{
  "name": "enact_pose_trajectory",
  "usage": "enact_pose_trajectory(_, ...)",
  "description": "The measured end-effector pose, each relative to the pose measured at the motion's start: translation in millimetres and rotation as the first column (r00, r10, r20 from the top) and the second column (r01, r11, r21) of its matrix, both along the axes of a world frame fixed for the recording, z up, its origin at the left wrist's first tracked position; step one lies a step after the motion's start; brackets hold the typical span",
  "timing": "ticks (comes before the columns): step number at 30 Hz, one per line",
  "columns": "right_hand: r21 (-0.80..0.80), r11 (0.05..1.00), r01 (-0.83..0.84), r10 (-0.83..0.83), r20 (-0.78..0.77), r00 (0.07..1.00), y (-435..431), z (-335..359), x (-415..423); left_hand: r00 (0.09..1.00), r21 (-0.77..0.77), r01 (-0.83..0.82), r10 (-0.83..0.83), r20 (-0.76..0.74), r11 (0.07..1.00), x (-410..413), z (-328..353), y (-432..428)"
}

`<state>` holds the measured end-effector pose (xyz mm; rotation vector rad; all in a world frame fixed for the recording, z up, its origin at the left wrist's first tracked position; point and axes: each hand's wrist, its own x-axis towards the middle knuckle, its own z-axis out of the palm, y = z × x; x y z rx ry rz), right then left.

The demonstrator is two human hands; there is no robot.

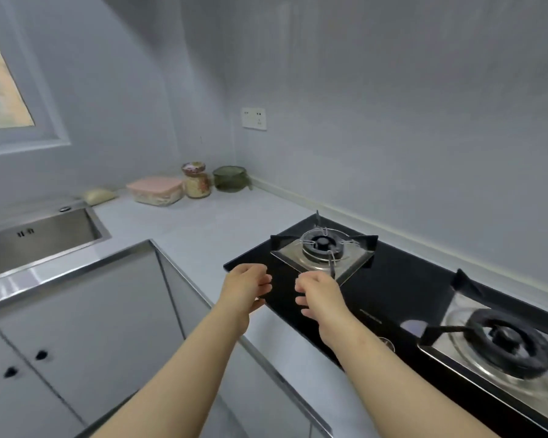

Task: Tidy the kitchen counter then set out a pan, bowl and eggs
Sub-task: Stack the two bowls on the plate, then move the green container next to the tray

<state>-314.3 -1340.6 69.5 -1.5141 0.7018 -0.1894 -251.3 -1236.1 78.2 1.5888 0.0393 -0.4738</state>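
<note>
I see a pale grey worktop running in an L along two walls. A steel sink is sunk into its left stretch, and a black glass gas hob with two burners is set in its right stretch. Towards the far corner stand a yellowish pad, a pink-lidded food box, a lidded glass jar and a green glass pot, in a row near one another

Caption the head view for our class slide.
Empty left hand and right hand hover at the black gas hob; pink-lidded box, jar and green container stand in the corner.
</note>
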Motion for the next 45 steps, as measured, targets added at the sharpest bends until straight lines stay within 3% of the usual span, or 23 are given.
enact_pose_trajectory(9,0.011,0.989,-0.149,0.149,0.007,0.989,47.2,-16.9,105.1,0.99,0.011,-0.134,0.134,-0.047,0.991,91.8,-23.0,55.7)
enact_pose_trajectory(21,0.04,0.982,-0.186,0.183,0.073,0.98,31.3,-3.2,331.9,0.979,0.029,-0.2,0.198,0.053,0.979,301.6,1.3,35.1)
enact_pose_trajectory(30,0.024,0.988,-0.15,0.15,0.001,0.989,34.4,-18.7,471.2,0.973,0.019,-0.227,0.226,0.035,0.974,448.2,-17.3,54.6)
enact_pose_trajectory(39,0.051,0.999,0.001,0.001,-0.051,0.999,66.5,-35.1,617.7,0.99,0.057,-0.121,0.116,0.083,0.991,614.2,-31.5,81.4)
enact_pose_trajectory(45,0.087,0.989,0.119,-0.115,-0.055,0.992,70.7,-40.5,685.7,0.985,0.179,-0.01,-0.021,0.172,0.984,699.6,-39.0,85.9)
